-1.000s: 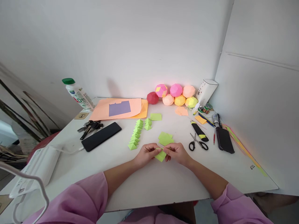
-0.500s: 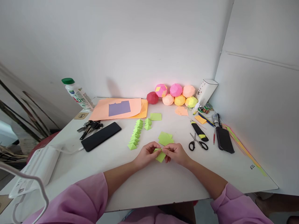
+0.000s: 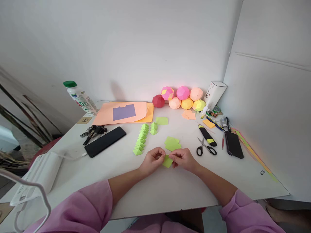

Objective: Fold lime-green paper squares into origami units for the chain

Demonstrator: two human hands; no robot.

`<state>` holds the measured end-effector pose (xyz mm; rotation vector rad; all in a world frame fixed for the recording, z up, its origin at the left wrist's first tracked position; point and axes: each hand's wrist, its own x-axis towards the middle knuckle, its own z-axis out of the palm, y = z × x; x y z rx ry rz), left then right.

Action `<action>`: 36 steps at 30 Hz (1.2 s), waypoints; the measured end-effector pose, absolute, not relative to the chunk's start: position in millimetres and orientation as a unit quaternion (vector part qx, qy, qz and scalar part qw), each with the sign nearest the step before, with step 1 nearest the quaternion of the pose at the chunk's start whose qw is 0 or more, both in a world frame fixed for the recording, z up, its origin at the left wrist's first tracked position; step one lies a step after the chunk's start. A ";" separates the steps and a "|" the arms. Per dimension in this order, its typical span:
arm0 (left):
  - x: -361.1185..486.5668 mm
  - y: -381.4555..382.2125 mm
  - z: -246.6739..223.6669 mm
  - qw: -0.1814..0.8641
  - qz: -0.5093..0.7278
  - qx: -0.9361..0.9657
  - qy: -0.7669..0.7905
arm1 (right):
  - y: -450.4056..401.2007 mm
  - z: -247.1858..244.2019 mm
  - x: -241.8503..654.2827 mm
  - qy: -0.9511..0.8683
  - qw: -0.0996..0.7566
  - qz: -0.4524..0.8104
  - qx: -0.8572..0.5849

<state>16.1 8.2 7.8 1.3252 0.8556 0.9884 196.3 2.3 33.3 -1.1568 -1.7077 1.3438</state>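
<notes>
A small lime-green paper square [image 3: 167,161] is pinched between my two hands above the white table. My left hand [image 3: 155,160] is closed, thumb and fingers on its left edge. My right hand [image 3: 182,159] grips the other side, fingertips closed on it. Just beyond them lies a loose pile of green paper squares [image 3: 172,143]. To the left stands a long row of folded green paper pieces [image 3: 141,139], with a shorter row [image 3: 154,128] beside it. A flat green sheet [image 3: 162,121] rests behind the rows.
Scissors [image 3: 206,148] and a utility knife [image 3: 207,135] lie to the right, near a dark phone [image 3: 234,144]. Colourful paper balls [image 3: 183,93] are stacked at the wall. On the left are a black phone [image 3: 105,141], keys [image 3: 93,131] and a bottle [image 3: 81,99].
The folded upper edge of the green square has tilted and shows less now. My fingers have shifted slightly along it; both hands still hold it.
</notes>
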 end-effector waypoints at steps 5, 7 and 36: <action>13.3 9.6 6.4 0.542 0.477 0.586 0.368 | 2.9 35.6 200.2 -0.639 0.343 0.519 -0.452; 12.4 10.5 7.5 0.524 0.501 0.583 0.366 | 2.7 35.8 200.5 -0.633 0.344 0.519 -0.460; 10.9 7.5 5.8 0.405 0.443 0.693 0.399 | 10.7 43.4 211.1 -0.630 0.432 0.428 -0.483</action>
